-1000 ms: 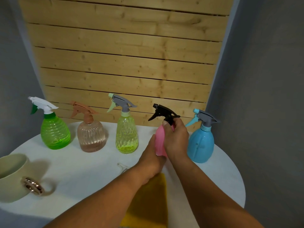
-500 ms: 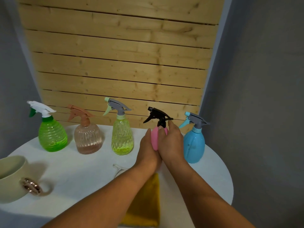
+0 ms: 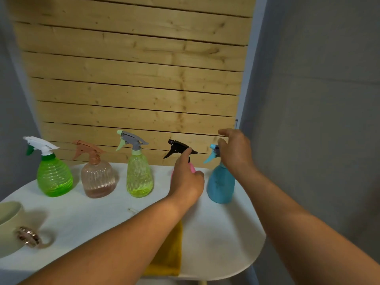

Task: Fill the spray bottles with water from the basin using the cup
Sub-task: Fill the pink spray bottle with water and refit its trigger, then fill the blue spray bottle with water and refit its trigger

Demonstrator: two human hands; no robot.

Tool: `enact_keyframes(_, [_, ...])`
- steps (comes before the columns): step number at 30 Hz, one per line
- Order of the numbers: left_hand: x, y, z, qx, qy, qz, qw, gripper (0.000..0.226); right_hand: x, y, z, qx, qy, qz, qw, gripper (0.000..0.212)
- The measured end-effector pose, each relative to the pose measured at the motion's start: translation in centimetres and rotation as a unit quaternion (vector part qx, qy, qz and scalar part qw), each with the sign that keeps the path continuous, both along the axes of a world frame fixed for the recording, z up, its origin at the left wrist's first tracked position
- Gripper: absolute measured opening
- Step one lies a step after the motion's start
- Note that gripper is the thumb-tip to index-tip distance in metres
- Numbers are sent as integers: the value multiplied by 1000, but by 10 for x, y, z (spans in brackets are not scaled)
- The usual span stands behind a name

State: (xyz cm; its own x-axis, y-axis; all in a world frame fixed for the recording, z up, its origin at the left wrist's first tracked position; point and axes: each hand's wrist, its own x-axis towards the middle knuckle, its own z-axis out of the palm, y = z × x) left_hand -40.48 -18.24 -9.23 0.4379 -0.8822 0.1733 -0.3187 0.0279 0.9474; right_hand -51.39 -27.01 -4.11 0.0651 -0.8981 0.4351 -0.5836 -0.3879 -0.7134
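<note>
Five spray bottles stand in a row at the back of a round white table [image 3: 218, 243]: a green one [image 3: 54, 177], a peach one [image 3: 97, 179], a yellow-green one [image 3: 139, 177], a pink one [image 3: 192, 168] with a black spray head [image 3: 176, 148], and a blue one [image 3: 221, 184]. My left hand [image 3: 186, 177] grips the pink bottle, its forefinger up against the black head. My right hand [image 3: 234, 153] curls over the blue bottle's spray head and hides most of it. A pale green basin [image 3: 8, 221] is at the left edge. A bit of clear plastic [image 3: 132, 210] shows behind my left forearm.
A yellow cloth [image 3: 170, 254] lies at the table's front edge under my left forearm. A ring-shaped metallic piece [image 3: 28, 236] sits against the basin. A wooden slat panel [image 3: 133, 89] stands right behind the bottles, with grey walls on both sides.
My right hand has let go of the pink bottle and moved right onto the blue bottle's spray head. My left hand stays on the pink bottle, which now stands in the row.
</note>
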Motion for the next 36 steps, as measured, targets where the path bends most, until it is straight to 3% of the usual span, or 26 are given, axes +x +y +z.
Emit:
enact_keyframes(5, [-2,-5,4,17,-18,-12,1000,76,-8,-25,-11,101,166,25,981,24])
enact_keyframes(10, [3,-6,1,30,-21,-21,999,73,-16,-18,-9,93,191,45,976,7])
enact_keyframes(15, [6,0,6,18,-19,-26,999,75,-15,9,32,48,188,54,979,7])
enact_keyframes(21, [14,32,29,-4,1,-58,998,87,3,56,82,22,146,102,984,12])
enact_keyframes(25, [35,73,33,-26,-33,-86,995,76,24,92,94,7,117,138,983,14])
enact_keyframes(28, [56,106,26,-38,-37,-104,993,89,42,117,96,35,91,167,981,15])
enact_keyframes(32, [92,157,15,-42,-63,-78,994,99,69,147,81,78,14,220,972,4])
enact_keyframes(36, [133,214,-7,6,-147,1,989,116,101,180,52,141,-49,267,952,8])
